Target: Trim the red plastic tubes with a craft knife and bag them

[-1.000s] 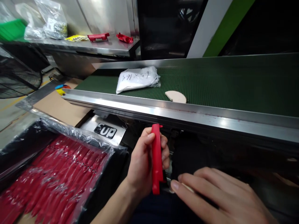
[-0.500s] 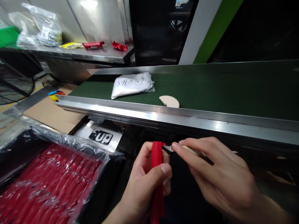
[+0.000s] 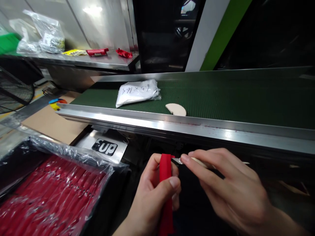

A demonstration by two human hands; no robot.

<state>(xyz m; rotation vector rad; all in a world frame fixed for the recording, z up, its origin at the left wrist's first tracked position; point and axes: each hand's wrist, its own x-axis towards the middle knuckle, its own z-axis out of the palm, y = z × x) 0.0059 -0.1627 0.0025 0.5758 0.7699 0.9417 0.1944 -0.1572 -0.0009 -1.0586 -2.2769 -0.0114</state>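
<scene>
- Left hand (image 3: 152, 200) is clamped round a long, narrow red moulded plastic part (image 3: 165, 183), held upright, near and low, just below the steel conveyor rail (image 3: 172, 126).
- Right hand (image 3: 228, 186) pinches a small pale-handled blade (image 3: 177, 160), tip touching the part's top edge.
- Looks like trimming flash off the top; next move probably needs a light, steady scrape along the edge.
- Near left: a plastic-lined black tray (image 3: 73, 154) of glossy red pieces. The ribbed green belt (image 3: 233, 101) carries a crinkly white bag (image 3: 137, 91).
</scene>
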